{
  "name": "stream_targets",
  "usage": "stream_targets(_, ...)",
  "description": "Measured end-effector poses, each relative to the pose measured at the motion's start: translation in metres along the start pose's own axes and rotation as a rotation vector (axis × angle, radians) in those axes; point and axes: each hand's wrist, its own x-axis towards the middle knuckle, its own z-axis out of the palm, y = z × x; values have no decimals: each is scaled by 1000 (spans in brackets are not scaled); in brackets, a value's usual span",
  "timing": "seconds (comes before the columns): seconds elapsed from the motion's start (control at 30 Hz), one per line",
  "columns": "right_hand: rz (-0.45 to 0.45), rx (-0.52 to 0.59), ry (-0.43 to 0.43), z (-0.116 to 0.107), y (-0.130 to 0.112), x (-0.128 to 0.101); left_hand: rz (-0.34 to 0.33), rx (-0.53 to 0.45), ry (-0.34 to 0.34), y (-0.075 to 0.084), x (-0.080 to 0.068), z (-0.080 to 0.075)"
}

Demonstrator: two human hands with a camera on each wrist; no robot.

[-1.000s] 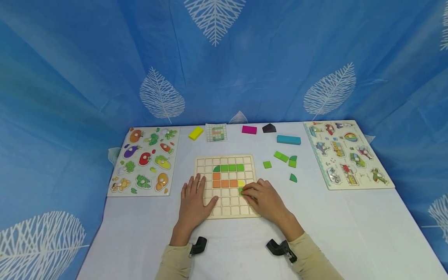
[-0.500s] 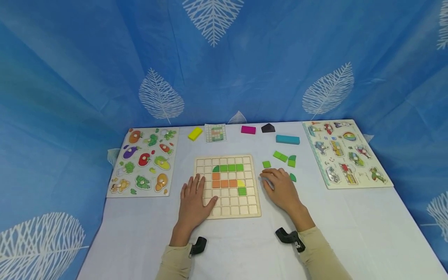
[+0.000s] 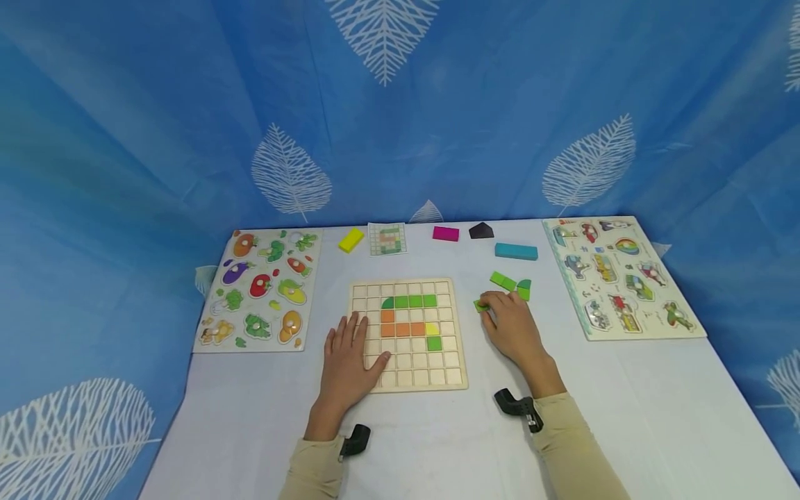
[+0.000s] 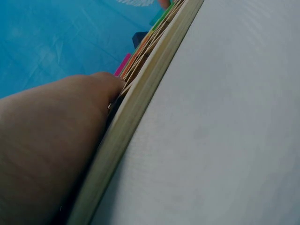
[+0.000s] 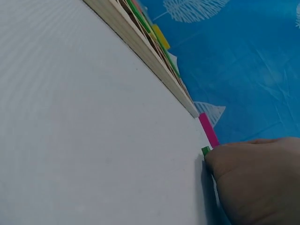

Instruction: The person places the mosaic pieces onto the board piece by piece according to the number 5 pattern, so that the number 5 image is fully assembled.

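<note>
A wooden grid board [image 3: 448, 347] lies flat with green, orange and yellow tiles set in its squares. My left hand [image 3: 347, 361] rests on the board's left side with its fingers straight; the thumb [image 4: 110, 84] lies along the near edge in the left wrist view. To the right of the board, my right hand [image 3: 515, 330] pinches a loose green square tile [image 3: 478, 305] between its fingertips. In the right wrist view, a corner of that green tile [image 5: 206, 150] shows at the fingers. Just beyond this hand lie a light green tile pair [image 3: 503, 280] and a dark green quarter-round tile [image 3: 525, 284].
A pattern card [image 3: 387, 239] lies behind the board. Along the back are yellow [image 3: 351, 239], magenta [image 3: 446, 234], black [image 3: 481, 230] and blue blocks [image 3: 515, 251]. Puzzle boards with vegetables [image 3: 284, 305] and vehicles [image 3: 615, 316] flank the sides.
My right hand has left a green tile on the board and moved right to the loose green square tile, which has shifted slightly nearer to me. The left hand stays in place.
</note>
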Motion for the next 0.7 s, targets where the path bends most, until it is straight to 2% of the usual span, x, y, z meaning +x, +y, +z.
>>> stream_targets(0.13,4,-2,-10,0,-1,-3,0,-1,-2,-2,0,1)
stream_targets(0.27,-7,41,-8,0,-9,-11,2,2,-2,-2,0,1)
stream_targets(0.33,-52,76,1,-1,-17,-17,0,-2,-5,-1,1,0)
stream_targets(0.57,-312,154,6,3,-56,-39,7,1,9,0,0,-1)
stream_targets(0.7,-375,164,4,9,-68,-46,14,2,24,0,0,0)
